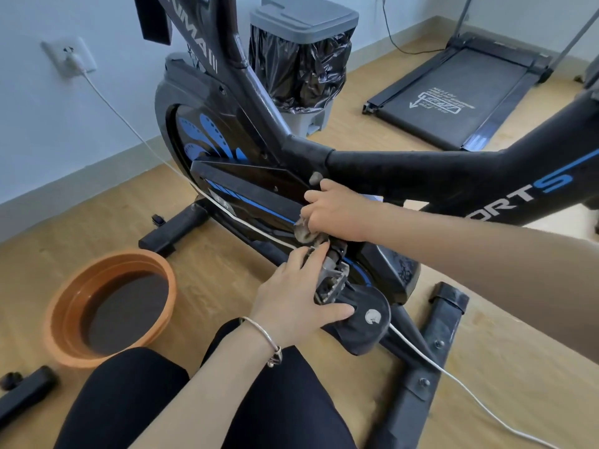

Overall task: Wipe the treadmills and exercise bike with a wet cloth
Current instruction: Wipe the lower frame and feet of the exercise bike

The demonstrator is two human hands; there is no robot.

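Your right hand (337, 212) has its fingers curled around a small bunched cloth (304, 233), pressing it against the pedal (330, 280) of the exercise bike (421, 176), at the pedal's far end where it meets the black side cover. Your left hand (291, 296) steadies that same pedal from the near side: the fingers lie fairly straight along the metal pedal body, with the thumb reaching onto the black crank arm (363, 322) just beside it. A thin bracelet (269, 338) sits on that wrist.

The bike fills the middle of the view, its blue-patterned flywheel housing (201, 134) to the left of the pedal. A white cable (129, 124) runs from a wall socket (69, 56), past the flywheel, under the pedal and away across the wooden floor (227, 277). Left of the pedal, on the floor, stands an orange basin (64, 306) holding dark water. Beyond the bike frame stands a grey bin (304, 24) lined with a black bag, and farther right of it lies a treadmill (453, 98), flat on the floor near the wall.
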